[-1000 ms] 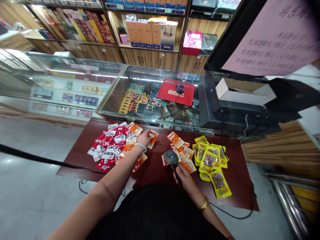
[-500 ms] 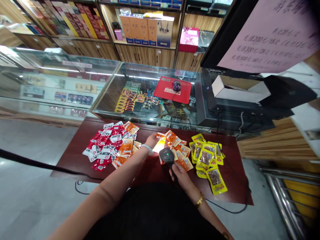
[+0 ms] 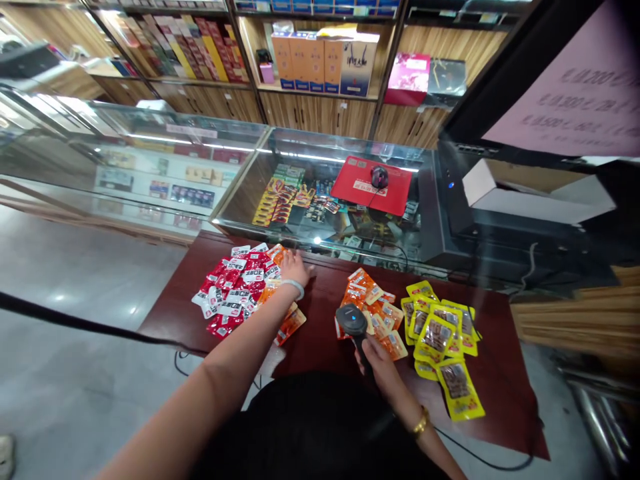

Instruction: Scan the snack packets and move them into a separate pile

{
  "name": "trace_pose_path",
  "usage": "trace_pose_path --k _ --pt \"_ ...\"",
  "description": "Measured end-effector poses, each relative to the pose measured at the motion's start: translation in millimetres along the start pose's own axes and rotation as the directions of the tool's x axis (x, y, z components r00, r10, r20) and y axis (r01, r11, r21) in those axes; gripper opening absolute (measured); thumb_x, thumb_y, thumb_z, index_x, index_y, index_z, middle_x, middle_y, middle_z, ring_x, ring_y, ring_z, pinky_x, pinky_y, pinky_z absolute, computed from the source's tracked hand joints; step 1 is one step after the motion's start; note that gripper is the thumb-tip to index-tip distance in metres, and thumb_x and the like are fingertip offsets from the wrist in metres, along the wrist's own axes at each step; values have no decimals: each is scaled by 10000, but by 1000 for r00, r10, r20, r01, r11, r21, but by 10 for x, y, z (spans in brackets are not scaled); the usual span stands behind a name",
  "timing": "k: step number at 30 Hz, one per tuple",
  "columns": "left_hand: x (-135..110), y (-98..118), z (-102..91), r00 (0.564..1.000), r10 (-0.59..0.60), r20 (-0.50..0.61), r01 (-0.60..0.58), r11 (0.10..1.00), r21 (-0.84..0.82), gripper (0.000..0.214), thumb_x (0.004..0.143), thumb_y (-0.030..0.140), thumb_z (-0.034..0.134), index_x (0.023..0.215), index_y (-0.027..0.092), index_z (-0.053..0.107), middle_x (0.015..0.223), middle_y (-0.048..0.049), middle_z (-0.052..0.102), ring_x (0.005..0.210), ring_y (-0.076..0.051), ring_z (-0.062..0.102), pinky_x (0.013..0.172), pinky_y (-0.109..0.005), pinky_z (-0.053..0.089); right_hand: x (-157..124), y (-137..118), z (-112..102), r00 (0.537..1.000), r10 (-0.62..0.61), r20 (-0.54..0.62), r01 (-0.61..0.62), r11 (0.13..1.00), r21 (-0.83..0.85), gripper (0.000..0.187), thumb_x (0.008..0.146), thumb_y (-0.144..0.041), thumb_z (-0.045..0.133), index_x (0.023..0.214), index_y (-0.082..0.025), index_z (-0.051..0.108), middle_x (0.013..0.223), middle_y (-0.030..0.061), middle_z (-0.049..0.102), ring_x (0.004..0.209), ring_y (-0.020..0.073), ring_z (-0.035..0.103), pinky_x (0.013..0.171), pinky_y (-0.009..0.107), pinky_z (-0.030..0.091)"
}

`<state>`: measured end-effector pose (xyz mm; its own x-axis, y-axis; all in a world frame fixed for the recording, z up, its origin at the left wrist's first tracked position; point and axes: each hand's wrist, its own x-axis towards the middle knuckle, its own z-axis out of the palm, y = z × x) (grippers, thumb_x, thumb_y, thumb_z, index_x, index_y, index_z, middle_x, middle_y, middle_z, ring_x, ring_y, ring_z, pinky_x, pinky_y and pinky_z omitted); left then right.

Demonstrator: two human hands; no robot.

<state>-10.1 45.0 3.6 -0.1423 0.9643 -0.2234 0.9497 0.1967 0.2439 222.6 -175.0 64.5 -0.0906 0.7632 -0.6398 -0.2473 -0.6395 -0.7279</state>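
The right hand [image 3: 381, 365] had its grip closed around a black plastic handheld scanner [image 3: 351, 320]; the left hand [image 3: 295, 270] had its grip spread over flat orange-and-cream packets [image 3: 291, 325]. Work looked midway: similar orange packets [image 3: 366, 279] lay beyond the scanner on the dark red wooden table [image 3: 317, 313]. Half a second earlier, the left hand held a brightly lit packet beside the scanner.

Packets [image 3: 435, 337] on table [image 3: 316, 343], counter [image 3: 300, 240] behind
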Motion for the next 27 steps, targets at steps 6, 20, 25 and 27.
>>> trace_pose_path --k 6,20,25,27 --pt "64 -211 104 968 44 248 -92 978 185 888 828 600 445 1471 36 205 1533 -256 123 1438 -345 62 1137 -514 36 34 35 1 999 33 -13 -33 999 27 599 676 -662 658 1058 -211 560 574 -52 512 468 110 438 448 224 323" --pt "-730 3 214 970 231 70 -225 971 -87 468 830 412 546 1216 150 508 1168 -156 578 1133 -276 509 992 -375 357 -23 17 -43 1000 6 -3 -6 1000 23 513 745 -600 638 1080 -216 574 603 -46 514 497 106 447 452 216 329" --pt "-301 65 26 999 31 28 -34 994 106 709 627 473 731 1212 155 486 1273 -176 492 1147 -322 471 953 -383 366 -56 38 -46 1000 -15 5 15 1000 2 504 745 -606 632 1052 -211 577 601 -46 509 501 112 448 458 224 334" --pt "-213 108 -5 989 91 114 -108 982 153 621 603 435 751 1117 163 535 1233 -169 526 1147 -325 474 943 -384 369 -70 25 -33 1000 -13 6 13 1000 0 536 733 -614 637 1077 -209 568 592 -50 502 496 112 446 456 225 333"
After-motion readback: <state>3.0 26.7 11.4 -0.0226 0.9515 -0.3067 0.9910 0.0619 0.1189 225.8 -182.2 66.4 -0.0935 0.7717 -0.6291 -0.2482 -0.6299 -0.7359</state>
